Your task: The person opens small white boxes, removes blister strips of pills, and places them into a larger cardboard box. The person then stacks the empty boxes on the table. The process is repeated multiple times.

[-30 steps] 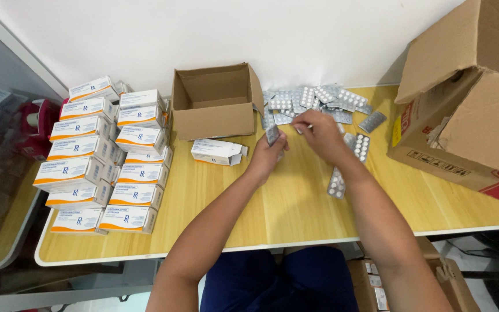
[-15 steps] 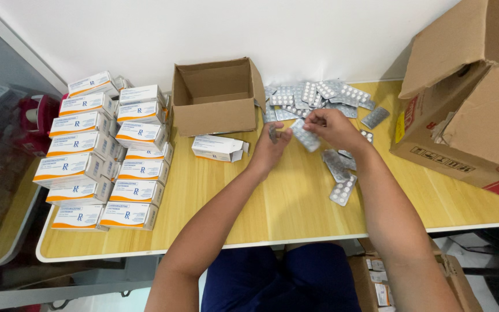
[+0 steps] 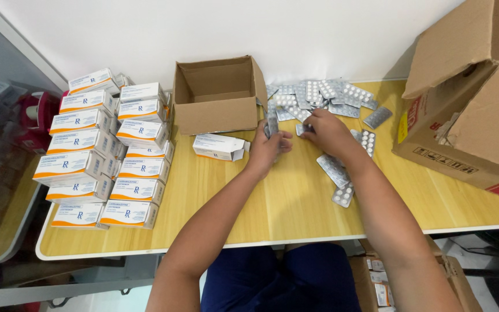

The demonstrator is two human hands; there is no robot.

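My left hand (image 3: 271, 147) is closed around a small stack of silver blister strips (image 3: 272, 123), held upright just right of the small open cardboard box (image 3: 217, 96). My right hand (image 3: 326, 132) rests on the near edge of the pile of blister strips (image 3: 319, 95) and pinches one strip (image 3: 300, 129) between its fingers. An open white medicine carton (image 3: 219, 147) lies on its side on the wooden table (image 3: 295, 202), just left of my left hand.
Stacks of white and orange medicine cartons (image 3: 102, 147) fill the table's left side. A large open cardboard box (image 3: 475, 104) stands at the right. Loose strips (image 3: 337, 173) lie under my right forearm. More cartons sit in a box (image 3: 379, 280) below the table.
Both hands have shifted slightly toward the pile. My right hand has come down onto the strips at the pile's edge, while my left hand keeps its stack.
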